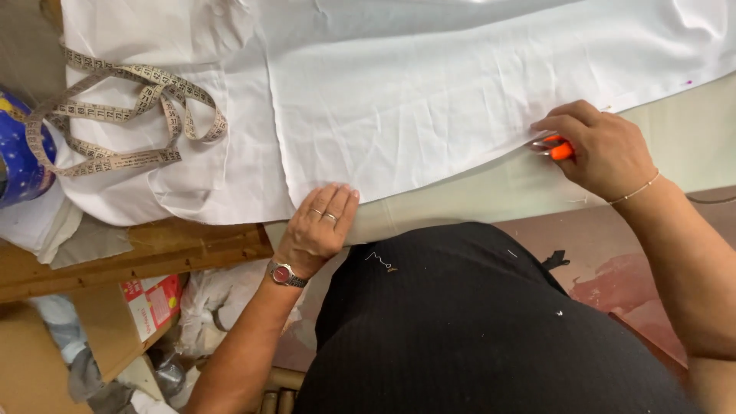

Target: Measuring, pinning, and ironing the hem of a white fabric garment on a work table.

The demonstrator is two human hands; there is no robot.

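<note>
White fabric (429,92) lies spread across the worktop (690,138). The left hand (318,230) presses flat on its near edge, fingers (337,207) released and straight. The right hand (602,149) has its fingers clenched around an orange-handled cutter (558,148) at the fabric's edge. A looped measuring tape (130,107) rests on the fabric's left part. Below the worktop a red-and-white rectangular package (153,303) sits in a cardboard box (100,330)

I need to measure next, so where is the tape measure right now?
In the head view the tape measure lies looped on the white fabric at upper left, beside a blue tin, far from both hands.
</note>
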